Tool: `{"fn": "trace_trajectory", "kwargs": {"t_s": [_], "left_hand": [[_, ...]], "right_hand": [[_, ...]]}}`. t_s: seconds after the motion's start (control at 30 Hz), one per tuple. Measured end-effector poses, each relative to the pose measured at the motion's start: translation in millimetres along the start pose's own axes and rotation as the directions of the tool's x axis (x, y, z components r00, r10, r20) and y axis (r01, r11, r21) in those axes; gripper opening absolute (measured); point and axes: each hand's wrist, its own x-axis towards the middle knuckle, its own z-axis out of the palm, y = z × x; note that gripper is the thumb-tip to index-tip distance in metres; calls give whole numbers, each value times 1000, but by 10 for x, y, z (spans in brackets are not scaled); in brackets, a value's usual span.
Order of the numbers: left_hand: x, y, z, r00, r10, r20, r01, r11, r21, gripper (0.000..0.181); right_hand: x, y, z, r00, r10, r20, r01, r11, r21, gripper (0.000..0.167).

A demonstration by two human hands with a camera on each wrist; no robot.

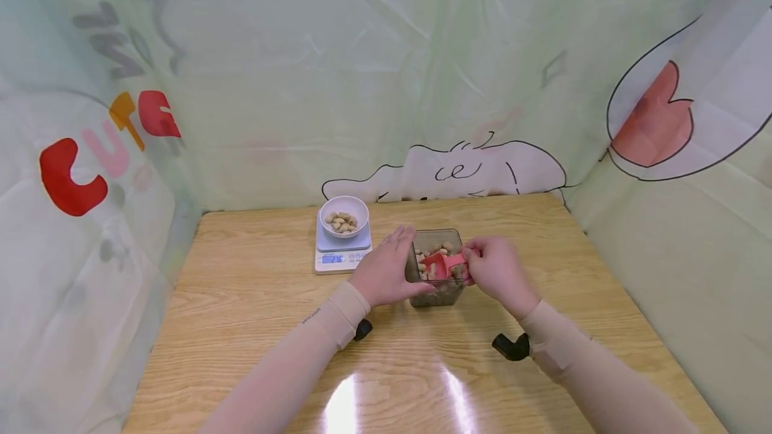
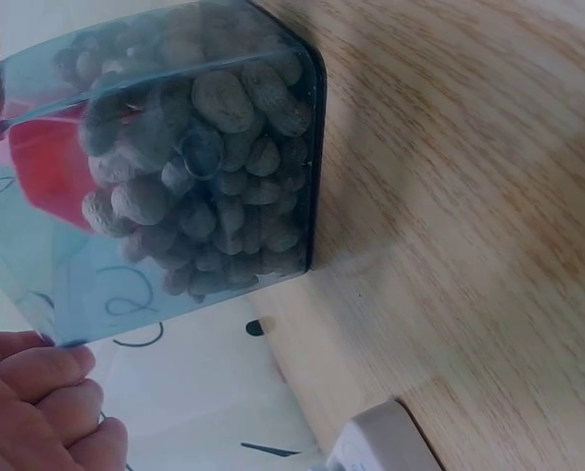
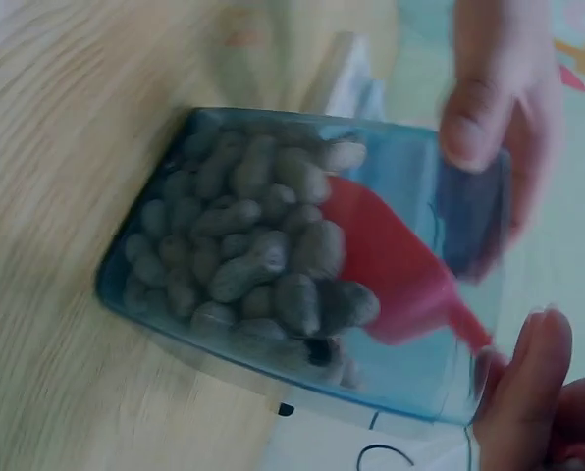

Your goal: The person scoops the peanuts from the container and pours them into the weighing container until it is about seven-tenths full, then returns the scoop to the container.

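Note:
A clear grey plastic container [image 1: 438, 297] stands on the table, part filled with unshelled peanuts [image 3: 248, 265]. My left hand [image 1: 386, 272] grips its rim, the thumb along the near side and the fingers at the left. With my right hand [image 1: 496, 274] I pinch the handle of a red scoop [image 1: 440, 265] at the container's right side. The scoop's head is inside, against the peanuts; in the right wrist view it tilts down into them. How full the scoop is, I cannot tell.
Left of the container, a white kitchen scale [image 1: 326, 268] with a lit display carries a white bowl [image 1: 344, 235] holding several peanuts [image 1: 341, 222]. The wooden table [image 1: 253, 300] meets printed curtains [image 1: 271, 86] at the back and sides.

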Motion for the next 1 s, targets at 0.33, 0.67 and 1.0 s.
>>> {"fn": "trace_trajectory", "kwargs": {"t_s": [0.33, 0.67, 1.0], "left_hand": [[0, 13, -44, 1000, 15, -20, -15, 1000, -5, 116], [-11, 30, -23, 1000, -22, 8, 23, 999, -31, 118], [-31, 39, -36, 1000, -24, -3, 24, 999, -40, 118]], "right_hand": [[-121, -30, 125, 943, -320, -88, 281, 910, -304, 18], [53, -20, 0, 985, 165, 47, -172, 940, 296, 37], [-63, 9, 163, 987, -95, -132, 100, 995, 29, 28]]}}
